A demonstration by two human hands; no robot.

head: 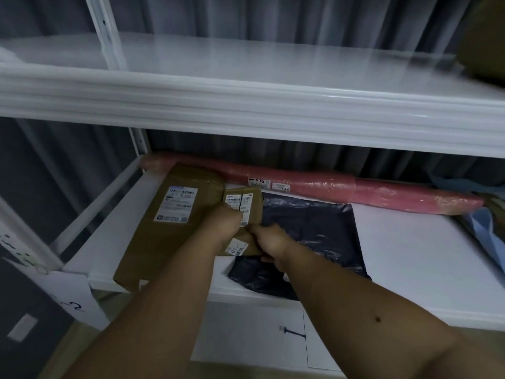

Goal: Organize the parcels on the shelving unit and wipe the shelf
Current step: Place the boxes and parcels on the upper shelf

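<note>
Big box [169,222] lies left on the white shelf [410,255]. Your left hand [221,224] and right hand [273,242] both clamp the small box [243,206] beside it, over the dark bag [308,231]. It looks light and stiff, so hold its edges. Pink roll [328,188] sits behind; curtains back the shelving.

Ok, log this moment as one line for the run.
both hands on small brown parcel | left hand grips | right hand grips | beside large brown parcel | over dark bag | wiping not started
</note>
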